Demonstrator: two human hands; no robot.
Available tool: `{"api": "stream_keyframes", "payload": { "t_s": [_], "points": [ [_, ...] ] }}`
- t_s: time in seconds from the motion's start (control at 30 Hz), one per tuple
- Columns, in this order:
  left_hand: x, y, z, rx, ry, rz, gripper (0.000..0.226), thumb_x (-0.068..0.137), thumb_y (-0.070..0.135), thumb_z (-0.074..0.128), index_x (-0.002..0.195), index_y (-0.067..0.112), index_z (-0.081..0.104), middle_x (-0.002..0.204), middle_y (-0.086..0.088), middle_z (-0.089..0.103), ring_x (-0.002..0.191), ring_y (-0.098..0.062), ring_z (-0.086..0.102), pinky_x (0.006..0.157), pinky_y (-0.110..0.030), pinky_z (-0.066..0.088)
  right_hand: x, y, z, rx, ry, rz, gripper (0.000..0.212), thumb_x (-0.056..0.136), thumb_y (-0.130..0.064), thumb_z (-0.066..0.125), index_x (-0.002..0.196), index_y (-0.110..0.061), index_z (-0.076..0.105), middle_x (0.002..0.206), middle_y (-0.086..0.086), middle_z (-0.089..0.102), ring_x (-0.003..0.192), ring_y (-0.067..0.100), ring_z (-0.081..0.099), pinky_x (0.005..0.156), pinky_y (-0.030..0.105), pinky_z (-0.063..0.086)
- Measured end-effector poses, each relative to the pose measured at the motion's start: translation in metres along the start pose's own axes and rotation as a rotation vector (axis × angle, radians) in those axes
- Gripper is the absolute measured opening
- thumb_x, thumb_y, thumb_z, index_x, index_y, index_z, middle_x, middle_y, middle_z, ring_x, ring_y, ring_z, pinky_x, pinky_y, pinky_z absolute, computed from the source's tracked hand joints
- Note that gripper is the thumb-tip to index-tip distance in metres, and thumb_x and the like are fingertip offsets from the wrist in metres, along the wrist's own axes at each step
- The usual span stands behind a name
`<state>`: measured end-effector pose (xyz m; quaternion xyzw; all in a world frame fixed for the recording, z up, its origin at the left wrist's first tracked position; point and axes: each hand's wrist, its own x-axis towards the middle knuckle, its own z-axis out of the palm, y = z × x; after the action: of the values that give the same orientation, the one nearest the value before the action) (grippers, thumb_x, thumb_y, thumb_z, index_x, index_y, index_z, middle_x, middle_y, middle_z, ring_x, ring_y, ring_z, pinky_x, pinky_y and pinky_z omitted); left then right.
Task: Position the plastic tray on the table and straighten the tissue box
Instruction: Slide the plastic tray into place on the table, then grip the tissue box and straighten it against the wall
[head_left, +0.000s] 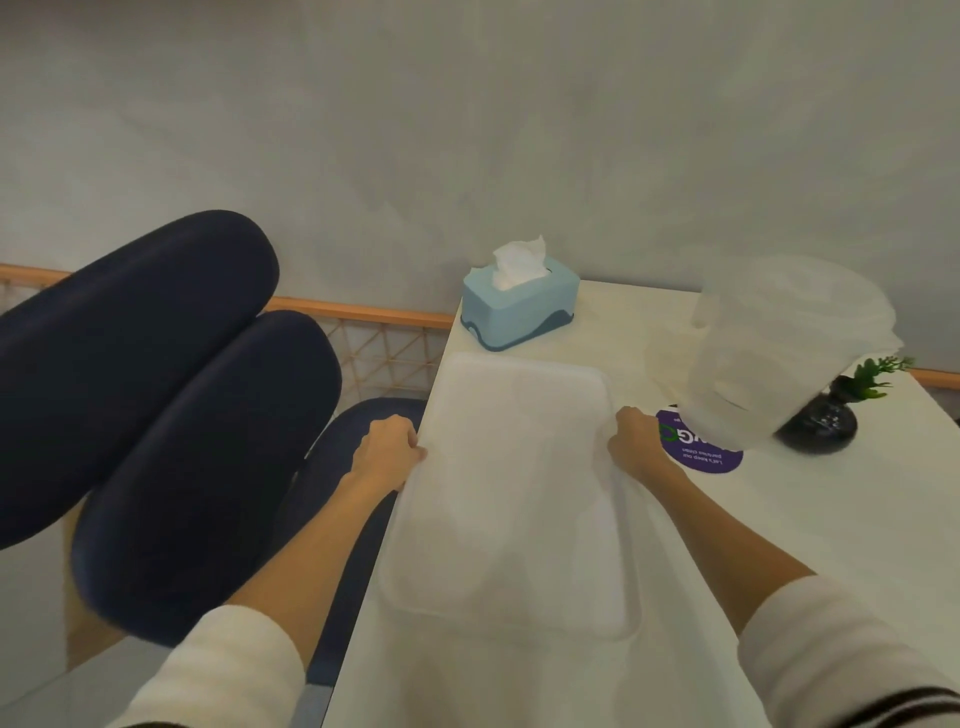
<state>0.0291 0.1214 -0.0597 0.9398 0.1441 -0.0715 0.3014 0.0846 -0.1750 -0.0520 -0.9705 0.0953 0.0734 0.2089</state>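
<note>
Two hands, left hand and right hand, grip one plastic tray on the worktop; one tissue box stands beyond.

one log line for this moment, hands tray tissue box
left hand: grips tray left edge | right hand: grips right edge | tissue box: askew, untouched

On the table the plastic tray lies along the left edge, the tissue box just beyond its far end; a round sticker and potted plant lie to its right
</note>
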Motion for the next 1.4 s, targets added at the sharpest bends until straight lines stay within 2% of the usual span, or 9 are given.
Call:
{"api": "stream_keyframes", "payload": {
  "t_s": [0.2, 0.4, 0.6, 0.73, 0.83, 1.0, 1.1, 1.27, 1.4],
  "points": [
    [0.001, 0.003, 0.002, -0.026, 0.01, -0.012, 0.014, 0.089, 0.018, 0.066, 0.097, 0.008, 0.064, 0.093, -0.013, 0.069, 0.072, -0.029, 0.071, 0.072, -0.046, 0.062, 0.001, -0.001, -0.003, -0.009, 0.002, -0.015, 0.027, 0.086, 0.009, 0.041, 0.111, 0.012, 0.052, 0.117, 0.028, 0.058, 0.094, 0.041, 0.057, 0.064, 0.029, 0.035],
    [0.0, 0.006, 0.002, 0.002, 0.034, -0.007, 0.014, 0.089, 0.019, 0.065, 0.095, 0.007, 0.063, 0.091, -0.014, 0.069, 0.074, -0.03, 0.069, 0.075, -0.044, 0.061, -0.002, -0.001, -0.006, 0.007, -0.019, -0.022, 0.027, 0.088, 0.007, 0.042, 0.113, 0.01, 0.051, 0.118, 0.026, 0.058, 0.077, 0.028, 0.044, 0.044, 0.024, 0.027],
    [-0.009, 0.011, -0.001, 0.089, 0.039, -0.007, 0.016, 0.092, 0.022, 0.058, 0.1, 0.009, 0.062, 0.096, -0.012, 0.067, 0.08, -0.03, 0.067, 0.078, -0.045, 0.059, -0.006, 0.0, -0.014, 0.038, -0.052, -0.024, 0.032, 0.089, 0.001, 0.041, 0.12, 0.008, 0.046, 0.124, 0.026, 0.053, 0.085, 0.03, 0.047, 0.068, 0.03, 0.038],
    [-0.02, 0.026, -0.006, 0.201, 0.06, 0.005, 0.019, 0.089, 0.023, 0.055, 0.103, 0.013, 0.062, 0.102, -0.008, 0.065, 0.09, -0.031, 0.062, 0.08, -0.042, 0.054, -0.004, 0.004, -0.028, 0.039, -0.065, -0.078, 0.041, 0.089, -0.007, 0.046, 0.129, 0.002, 0.044, 0.132, 0.023, 0.05, 0.117, 0.039, 0.051, 0.086, 0.035, 0.045],
    [-0.025, 0.04, -0.009, 0.178, 0.104, 0.053, 0.024, 0.09, 0.02, 0.055, 0.111, 0.009, 0.062, 0.113, -0.01, 0.065, 0.098, -0.032, 0.062, 0.08, -0.041, 0.051, -0.001, 0.001, -0.044, 0.031, -0.057, -0.14, 0.043, 0.089, -0.009, 0.047, 0.131, 0.0, 0.046, 0.135, 0.02, 0.05, 0.122, 0.037, 0.049, 0.095, 0.036, 0.044],
    [-0.019, 0.079, -0.029, 0.026, 0.16, 0.202, 0.038, 0.092, 0.014, 0.058, 0.127, 0.002, 0.056, 0.13, -0.016, 0.059, 0.12, -0.031, 0.054, 0.097, -0.038, 0.044, 0.007, -0.023, -0.08, 0.042, 0.023, -0.321, 0.039, 0.09, -0.01, 0.05, 0.128, -0.003, 0.055, 0.132, 0.019, 0.054, 0.121, 0.032, 0.051, 0.097, 0.031, 0.042],
    [-0.002, 0.102, -0.053, -0.14, 0.275, 0.289, 0.036, 0.091, 0.011, 0.058, 0.127, 0.003, 0.056, 0.13, -0.011, 0.058, 0.119, -0.023, 0.053, 0.096, -0.032, 0.041, 0.017, -0.044, -0.105, 0.055, 0.133, -0.441, 0.036, 0.088, -0.009, 0.052, 0.124, -0.006, 0.06, 0.126, 0.017, 0.057, 0.114, 0.032, 0.055, 0.087, 0.026, 0.041],
    [0.061, 0.118, -0.072, -0.383, 0.343, 0.152, 0.051, 0.094, 0.021, 0.054, 0.142, 0.011, 0.041, 0.141, -0.009, 0.049, 0.127, -0.024, 0.048, 0.103, -0.037, 0.042, 0.052, -0.079, -0.129, 0.127, 0.215, -0.477, 0.036, 0.088, -0.01, 0.052, 0.124, -0.009, 0.057, 0.127, 0.014, 0.057, 0.112, 0.028, 0.055, 0.082, 0.023, 0.037],
    [0.113, 0.125, -0.058, -0.559, 0.278, -0.026, 0.054, 0.092, 0.027, 0.053, 0.141, 0.009, 0.04, 0.139, -0.009, 0.05, 0.124, -0.024, 0.049, 0.09, -0.029, 0.039, 0.092, -0.103, -0.122, 0.154, 0.2, -0.399, 0.037, 0.09, -0.011, 0.052, 0.127, -0.008, 0.055, 0.127, 0.013, 0.057, 0.111, 0.026, 0.055, 0.08, 0.022, 0.037]
  ]
}}
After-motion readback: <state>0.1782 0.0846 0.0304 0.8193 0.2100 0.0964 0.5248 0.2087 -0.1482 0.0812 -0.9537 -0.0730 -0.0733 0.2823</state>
